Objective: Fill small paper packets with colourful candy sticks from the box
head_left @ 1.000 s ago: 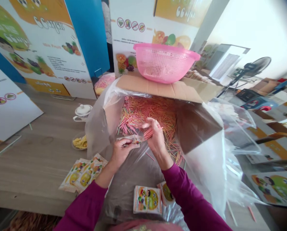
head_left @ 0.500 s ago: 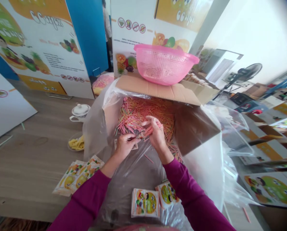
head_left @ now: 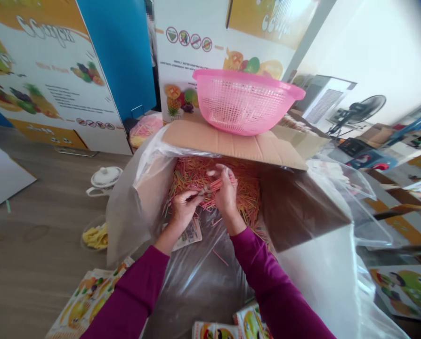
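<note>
My right hand [head_left: 226,194] is closed around a small bunch of thin pink sticks [head_left: 215,184], index finger raised. Close beside it, my left hand [head_left: 185,206] pinches a small greyish piece at the left end of the bunch; what it is I cannot make out. Both hands are over a cardboard box [head_left: 288,207] lined with clear plastic. Inside lies a heap of loose pink, orange and greenish sticks [head_left: 187,176]. A printed paper slip [head_left: 191,235] lies on the plastic below my left hand.
A pink basket [head_left: 246,103] stands behind the box flap. To the left are a lidded white cup [head_left: 106,179] and a dish of yellow strips [head_left: 95,237]. Printed packets [head_left: 81,301] lie front left, more packets [head_left: 251,322] at the bottom edge. A fan [head_left: 364,110] stands back right.
The view has shifted, so the front packets sit lower and are partly cut off. My hands stay together at the bunch, and more of the paper slip shows.
</note>
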Tool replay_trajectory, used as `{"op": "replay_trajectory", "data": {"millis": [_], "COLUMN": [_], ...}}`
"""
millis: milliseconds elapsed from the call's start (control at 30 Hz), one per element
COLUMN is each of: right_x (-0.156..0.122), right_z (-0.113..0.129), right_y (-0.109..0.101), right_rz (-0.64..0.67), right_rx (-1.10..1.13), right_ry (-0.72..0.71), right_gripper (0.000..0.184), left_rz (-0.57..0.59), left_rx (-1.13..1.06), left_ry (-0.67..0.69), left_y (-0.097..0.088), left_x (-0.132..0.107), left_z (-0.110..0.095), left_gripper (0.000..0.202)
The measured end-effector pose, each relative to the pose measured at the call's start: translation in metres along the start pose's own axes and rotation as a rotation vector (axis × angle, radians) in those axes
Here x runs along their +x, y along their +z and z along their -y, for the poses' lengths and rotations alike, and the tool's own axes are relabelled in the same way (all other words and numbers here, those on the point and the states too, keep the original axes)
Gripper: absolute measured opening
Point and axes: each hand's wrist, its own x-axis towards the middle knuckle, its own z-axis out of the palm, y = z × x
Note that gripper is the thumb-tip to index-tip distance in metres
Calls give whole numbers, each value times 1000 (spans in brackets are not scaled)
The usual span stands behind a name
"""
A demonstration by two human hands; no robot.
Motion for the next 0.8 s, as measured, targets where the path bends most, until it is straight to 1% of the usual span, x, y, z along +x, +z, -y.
{"op": "replay_trajectory", "data": {"millis": [100,200,300,367,433,500,567,633,700,733,800], "right_x": [5,11,23,33,40,41,34,21,3,-5,-23], "right_z": [-17,-29,-29,-25,-21,-19,-20,-20,-18,-15,-6], "right_y": [-2,-3,-2,0,0,-1,-5,-10,-15,-17,-20], "right_rz": [42,171,283,293,273,242,234,282,344,354,336], "right_rx": [-58,-137,-198,-231,-262,-254,-204,-176,-209,-233,-280], "right_ry": [27,91,122,126,128,125,128,141,143,132,87], "right_gripper": [35,42,53,63,67,61,52,46,38,31,17], "left_rz": [-8,-3,0,-13,-17,-6,-1,-1,10,30,113], "left_rx": [14,7,-25,-66,-116,-162,-185,-176,-144,-130,-115], "left_ry": [-2,-20,-74,-112,-124,-104,-68,-24,17,33,43], "left_y": [4,9,13,15,15,13,9,4,-3,-7,-15], "left_x": [8,19,31,36,39,38,35,30,23,17,3], "left_z": [4,7,8,8,9,11,11,8,1,-3,-13], "left_gripper": [7,7,13,19,25,32,40,45,43,40,34]}}
